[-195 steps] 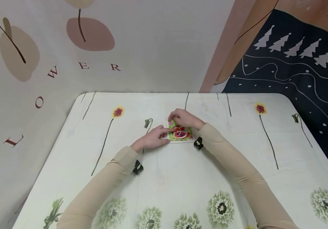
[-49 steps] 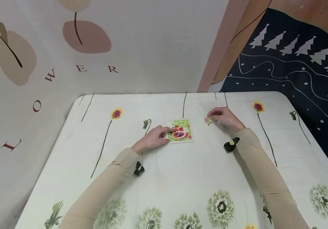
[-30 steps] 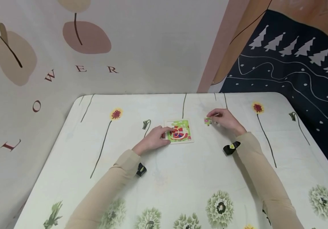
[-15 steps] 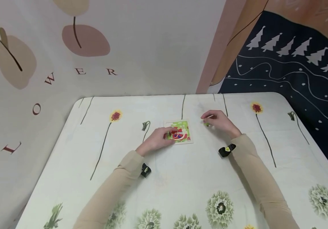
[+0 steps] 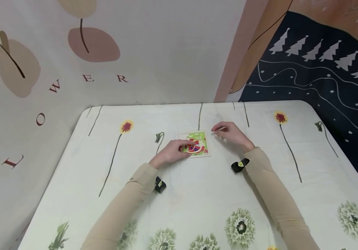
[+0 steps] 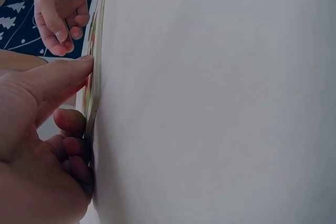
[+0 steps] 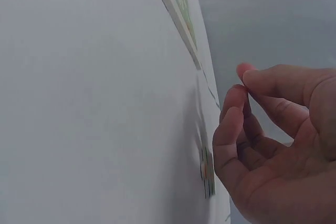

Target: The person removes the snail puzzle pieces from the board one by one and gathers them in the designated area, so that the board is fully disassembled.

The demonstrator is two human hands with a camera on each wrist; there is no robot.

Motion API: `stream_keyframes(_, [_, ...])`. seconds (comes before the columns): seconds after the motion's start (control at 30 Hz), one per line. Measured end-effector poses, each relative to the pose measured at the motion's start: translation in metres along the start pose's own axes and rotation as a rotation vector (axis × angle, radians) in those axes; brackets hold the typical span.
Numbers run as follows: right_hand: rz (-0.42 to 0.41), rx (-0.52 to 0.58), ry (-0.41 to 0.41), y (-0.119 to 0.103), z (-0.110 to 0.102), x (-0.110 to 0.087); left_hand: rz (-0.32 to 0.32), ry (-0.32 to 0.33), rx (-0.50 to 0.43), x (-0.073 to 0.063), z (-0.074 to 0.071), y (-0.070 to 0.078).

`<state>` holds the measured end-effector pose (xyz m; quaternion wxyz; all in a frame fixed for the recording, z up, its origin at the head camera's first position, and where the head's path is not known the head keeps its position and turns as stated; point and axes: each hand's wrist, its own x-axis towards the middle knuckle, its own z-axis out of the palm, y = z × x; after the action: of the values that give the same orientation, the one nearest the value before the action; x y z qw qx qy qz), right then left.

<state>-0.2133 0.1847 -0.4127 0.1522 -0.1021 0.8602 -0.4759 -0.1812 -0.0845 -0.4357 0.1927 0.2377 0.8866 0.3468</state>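
Observation:
A small jigsaw puzzle [image 5: 204, 139] with a bright green, red and blue picture lies in a pale frame on the table. My left hand [image 5: 171, 151] rests at its left side, the straight index finger and thumb touching its face and front edge. Lower fingers curl beside the frame in the left wrist view. To the right of the puzzle my right hand [image 5: 231, 134] hovers low, fingers loosely bent and thumb close to the index tip, with nothing showing between them. In the right wrist view a puzzle piece [image 7: 207, 174] lies on the table near that hand; the head view hides it.
The table is covered by a white cloth [image 5: 179, 205] printed with flowers. Its far edge meets a pale wall hanging [image 5: 166, 69]. A dark hanging with white trees [image 5: 322, 76] borders the right side. Both wrists carry a black strap-on camera [image 5: 237, 166].
My right hand moved from the puzzle to the loose piece on the right, fingered it, then let go and shifted left. My left hand slid slightly right over the puzzle.

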Motion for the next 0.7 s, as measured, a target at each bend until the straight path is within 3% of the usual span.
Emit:
stream_keyframes(0.13, [-0.021,-0.008,-0.004,0.009,0.009,0.011,-0.007,-0.005,-0.021,0.000,0.000,-0.002])
stream_keyframes(0.7, [-0.098,-0.020,-0.061,-0.011,0.035,0.025,-0.027,-0.029,-0.064,-0.002,-0.002,-0.003])
